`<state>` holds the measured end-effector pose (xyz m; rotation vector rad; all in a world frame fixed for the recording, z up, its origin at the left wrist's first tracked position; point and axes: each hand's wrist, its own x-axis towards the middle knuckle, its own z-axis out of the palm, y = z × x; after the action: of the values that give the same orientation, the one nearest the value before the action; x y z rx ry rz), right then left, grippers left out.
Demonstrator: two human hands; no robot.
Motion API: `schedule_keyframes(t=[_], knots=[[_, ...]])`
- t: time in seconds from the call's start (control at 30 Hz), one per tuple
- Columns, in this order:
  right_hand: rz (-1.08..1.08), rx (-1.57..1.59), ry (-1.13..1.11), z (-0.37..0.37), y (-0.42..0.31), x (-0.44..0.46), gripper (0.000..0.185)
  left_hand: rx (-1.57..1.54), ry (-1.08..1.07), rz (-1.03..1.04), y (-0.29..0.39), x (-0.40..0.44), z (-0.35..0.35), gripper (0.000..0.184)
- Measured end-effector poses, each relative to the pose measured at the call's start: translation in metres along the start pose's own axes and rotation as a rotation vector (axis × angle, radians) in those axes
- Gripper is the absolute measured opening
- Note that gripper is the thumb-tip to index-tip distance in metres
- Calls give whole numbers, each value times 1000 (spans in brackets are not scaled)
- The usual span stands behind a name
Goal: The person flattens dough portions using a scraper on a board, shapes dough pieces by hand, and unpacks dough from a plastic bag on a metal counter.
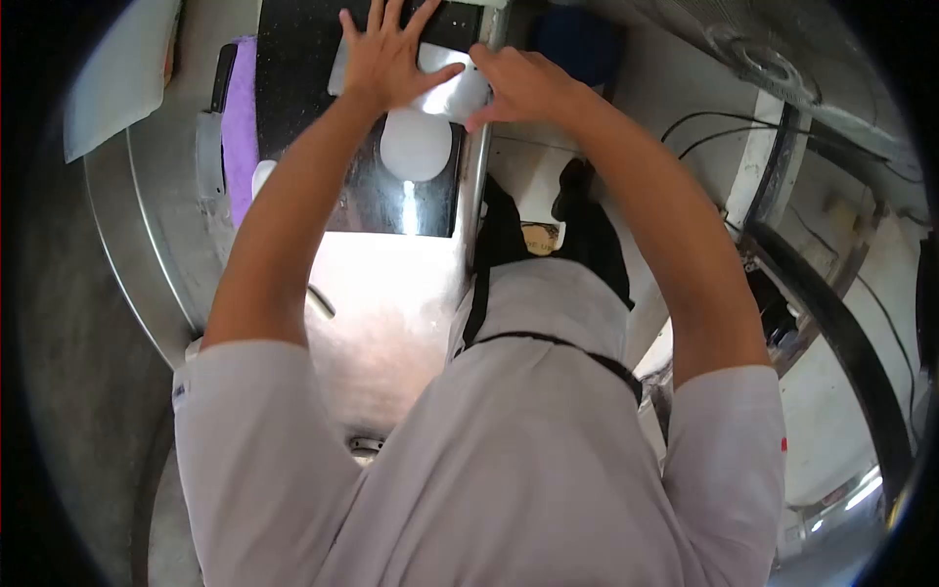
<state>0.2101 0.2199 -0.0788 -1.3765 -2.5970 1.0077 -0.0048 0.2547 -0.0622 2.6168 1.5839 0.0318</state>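
Observation:
My left hand [384,61] lies with its fingers spread over a shiny flat metal plate [455,90] on the black board [357,210]. At the plate's right end, my right hand [518,86] has its thumb and fingers bent around the edge. A smooth white round piece [416,147], perhaps dough, sits on the board just below the plate, partly overlapped by it. Another white piece [262,176] shows at the board's left edge, partly hidden behind my left forearm.
A purple cloth [239,127] lies left of the board, beside a cleaver with a dark handle [224,78]. The steel counter [381,323] extends toward me, with a short rod [320,302] on it. Black cables [719,115] and a dark curved bar [831,293] are at the right.

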Motion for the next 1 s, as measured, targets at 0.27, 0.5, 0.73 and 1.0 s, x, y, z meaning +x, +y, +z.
schedule_keyframes(t=[0.27, 0.5, 0.73, 1.0], knots=[[-42, 171, -49, 50, -12, -40, 86, -161, 37, 159, -1, -67, 37, 98], [-27, 45, -28, 10, -23, -10, 83, 50, -63, 115, -13, -28, -1, 110], [63, 27, -1, 35, -33, -40, 85, -5, -174, 208, 5, -41, -3, 108], [20, -91, 50, 1, -24, 3, 83, 32, 68, 161, -18, -6, -4, 108]])
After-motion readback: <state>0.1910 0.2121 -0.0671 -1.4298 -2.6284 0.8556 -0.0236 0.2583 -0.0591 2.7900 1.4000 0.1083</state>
